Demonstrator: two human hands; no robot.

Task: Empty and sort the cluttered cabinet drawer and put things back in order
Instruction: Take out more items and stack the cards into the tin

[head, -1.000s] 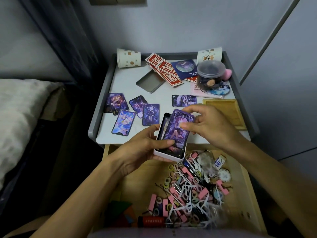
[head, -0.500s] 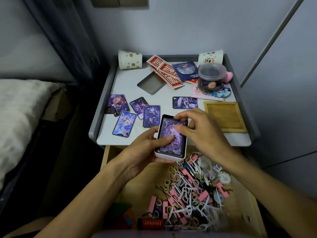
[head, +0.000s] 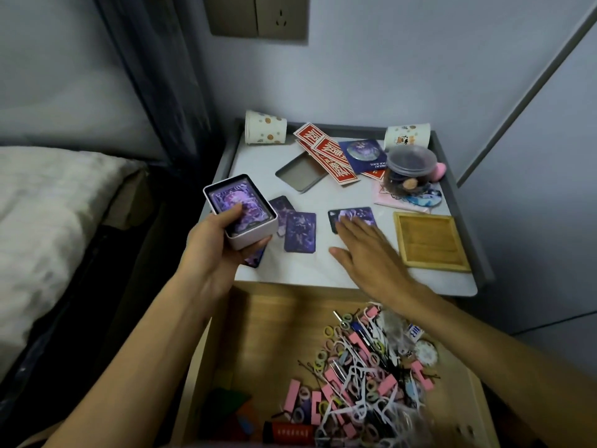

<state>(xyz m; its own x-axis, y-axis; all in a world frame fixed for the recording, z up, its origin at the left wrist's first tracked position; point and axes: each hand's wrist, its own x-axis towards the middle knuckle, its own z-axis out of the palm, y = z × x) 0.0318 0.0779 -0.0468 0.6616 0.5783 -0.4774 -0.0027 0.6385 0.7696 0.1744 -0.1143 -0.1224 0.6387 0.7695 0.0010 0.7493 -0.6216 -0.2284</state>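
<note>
Left hand (head: 211, 253): fingers curled round 1 rounded pale tin (head: 251, 237) of glossy cards (head: 247, 206). Right hand (head: 368, 253): fingers flat, together, tips on 1 purple card (head: 358, 215).

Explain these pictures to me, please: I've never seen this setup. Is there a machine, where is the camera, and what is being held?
There is no machine: these are a person's two bare hands. The one camera sits on the person's head and looks forward and down, so the arms come in from the bottom edge. The left hand holds a small open box with picture cards inside. The right hand is flat and holds nothing; its fingertips reach a loose card on the bedside table. Also on the table: more cards, a tin lid, red paper slips, two paper cups, a lidded jar and a wooden tray. Below, the open drawer holds a heap of hair ties and clips.
</note>
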